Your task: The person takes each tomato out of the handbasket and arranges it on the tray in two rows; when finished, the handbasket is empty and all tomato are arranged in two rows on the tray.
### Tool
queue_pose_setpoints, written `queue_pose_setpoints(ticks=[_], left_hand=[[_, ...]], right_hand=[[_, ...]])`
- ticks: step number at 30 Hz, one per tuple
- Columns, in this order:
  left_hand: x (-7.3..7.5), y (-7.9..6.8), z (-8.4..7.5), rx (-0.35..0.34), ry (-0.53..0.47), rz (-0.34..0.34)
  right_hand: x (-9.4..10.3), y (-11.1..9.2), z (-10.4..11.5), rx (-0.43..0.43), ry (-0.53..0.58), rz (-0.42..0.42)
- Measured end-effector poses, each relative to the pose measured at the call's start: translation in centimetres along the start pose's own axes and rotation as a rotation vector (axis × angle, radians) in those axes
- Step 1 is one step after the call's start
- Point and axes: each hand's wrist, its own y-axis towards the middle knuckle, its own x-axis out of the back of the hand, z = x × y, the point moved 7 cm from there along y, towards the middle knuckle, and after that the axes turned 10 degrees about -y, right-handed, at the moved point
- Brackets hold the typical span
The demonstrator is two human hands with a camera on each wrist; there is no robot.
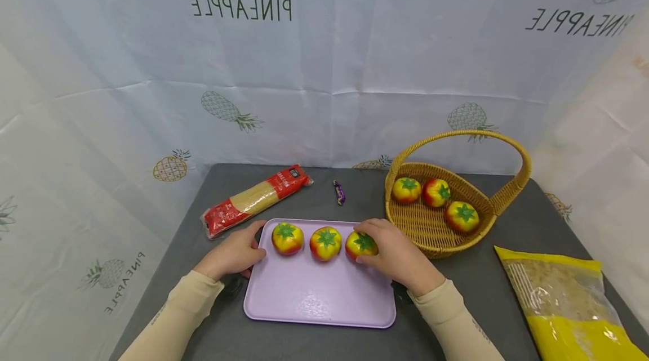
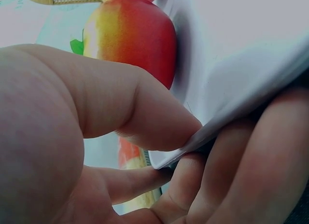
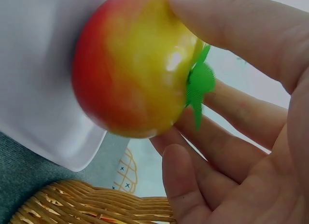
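Observation:
Three red-and-yellow toy fruits with green star-shaped leaves stand in a row along the far side of a light purple tray (image 1: 314, 299). At the tray's left edge, my left hand (image 1: 234, 251) grips the rim, thumb over it and fingers beneath. My right hand (image 1: 398, 251) holds the rightmost toy fruit (image 3: 135, 64) between thumb and fingers, over the tray's far right corner. The left toy fruit (image 1: 287, 239) and the middle toy fruit (image 1: 325, 244) sit untouched on the tray.
A wicker basket (image 1: 421, 231) with a tall handle, holding three more such fruits, stands at the back right. A red pasta packet (image 1: 253, 199) lies back left, a purple-wrapped candy (image 1: 339, 192) behind the tray. A yellow bag (image 1: 568, 299) lies front right.

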Motion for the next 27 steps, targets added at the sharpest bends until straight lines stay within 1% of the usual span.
queue_pose_setpoints(ticks=[13,16,27], left_hand=[[-0.01,0.17,0.01,-0.002,0.010,0.000],[-0.07,0.28,0.12,0.010,0.012,0.000],[-0.12,0.02,0.03,0.008,0.017,0.002]], right_hand=[[0.58,-0.20,0.11,0.036,0.006,-0.009],[0.63,-0.21,0.19,0.047,0.001,-0.013],[0.48,-0.25,0.11,0.050,-0.010,0.005]])
